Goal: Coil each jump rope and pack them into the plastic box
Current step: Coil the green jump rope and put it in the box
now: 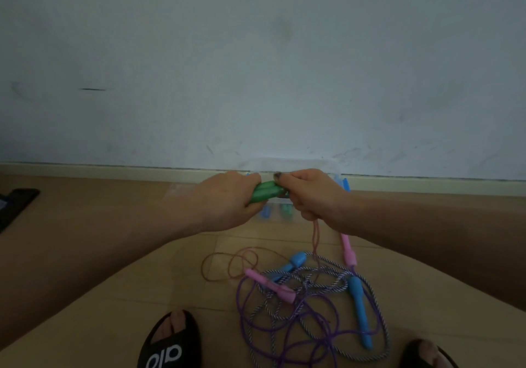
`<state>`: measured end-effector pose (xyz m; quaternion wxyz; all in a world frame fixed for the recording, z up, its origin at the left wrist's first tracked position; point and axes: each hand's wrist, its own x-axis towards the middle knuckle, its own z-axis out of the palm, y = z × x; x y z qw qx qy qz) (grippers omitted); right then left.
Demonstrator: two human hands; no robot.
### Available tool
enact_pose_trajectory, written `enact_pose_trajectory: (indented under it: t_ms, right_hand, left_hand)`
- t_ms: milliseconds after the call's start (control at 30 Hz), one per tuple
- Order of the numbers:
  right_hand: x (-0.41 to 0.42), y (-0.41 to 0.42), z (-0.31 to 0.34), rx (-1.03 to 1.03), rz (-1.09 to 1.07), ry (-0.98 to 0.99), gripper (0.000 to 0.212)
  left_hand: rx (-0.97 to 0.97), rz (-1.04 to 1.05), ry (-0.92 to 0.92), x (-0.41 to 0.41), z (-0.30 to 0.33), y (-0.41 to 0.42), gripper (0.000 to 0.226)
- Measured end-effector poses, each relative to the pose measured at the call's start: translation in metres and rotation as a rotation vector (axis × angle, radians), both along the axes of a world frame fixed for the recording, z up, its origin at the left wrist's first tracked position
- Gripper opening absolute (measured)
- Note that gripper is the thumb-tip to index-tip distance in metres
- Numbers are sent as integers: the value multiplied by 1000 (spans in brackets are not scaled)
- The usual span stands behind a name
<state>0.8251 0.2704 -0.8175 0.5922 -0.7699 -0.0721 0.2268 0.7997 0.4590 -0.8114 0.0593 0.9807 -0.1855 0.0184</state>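
My left hand (227,199) grips two green jump-rope handles (266,191) held side by side. My right hand (310,194) pinches their far end and holds a thin reddish rope (315,234) that hangs down to loose loops on the floor. Behind my hands, against the wall, stands the clear plastic box (296,165), mostly hidden, with blue and green handles showing inside it. On the floor lies a tangle of ropes: a striped rope with blue handles (360,310), and a purple rope with pink handles (270,283).
I sit on a wooden floor with my legs spread left and right. Black sandals (170,342) are on my feet at the bottom edge. A dark object (15,202) lies at the far left. The wall and its baseboard stand just behind the box.
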Motion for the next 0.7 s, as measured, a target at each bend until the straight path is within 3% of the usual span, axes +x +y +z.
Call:
enact_pose_trajectory:
  t_ms: [67,133,200,267,333,400,500,567,633,700]
  right_hand:
    - [2,0,-1,-42,-29,-46,39]
    - [2,-4,-2,-160,-69,-213,40]
    - [-1,-9,-6,-332,-67,-477,37]
    - [-6,-13,-7,-540,69,-704,27]
    - [-11,-11,-4,-799,259,-846,15]
    - [-14,-1,3,-1016,407,-946,21]
    - [-20,15,12,-1088,557,-1024,22]
    - [-19,18,16,-1003,573,-1029,17]
    - [-13,15,19,-853,562,-946,20]
    - [-10,11,23,-729,579,-904,21]
  left_hand:
    - [-64,32,69,1,0,-2,22]
    - [-157,90,171,2,-1,-7,25]
    - [-470,255,326,7,-1,-9,25]
    - [-821,454,459,12,3,-7,22]
    - [-868,526,482,15,5,-6,19]
    - [-770,542,466,12,1,-12,23]
    - [-294,427,329,6,-4,-22,29]
    - [-65,347,226,3,-5,-24,27]
    - [36,288,169,-3,-1,-19,23]
    - [77,155,110,-7,1,-12,33]
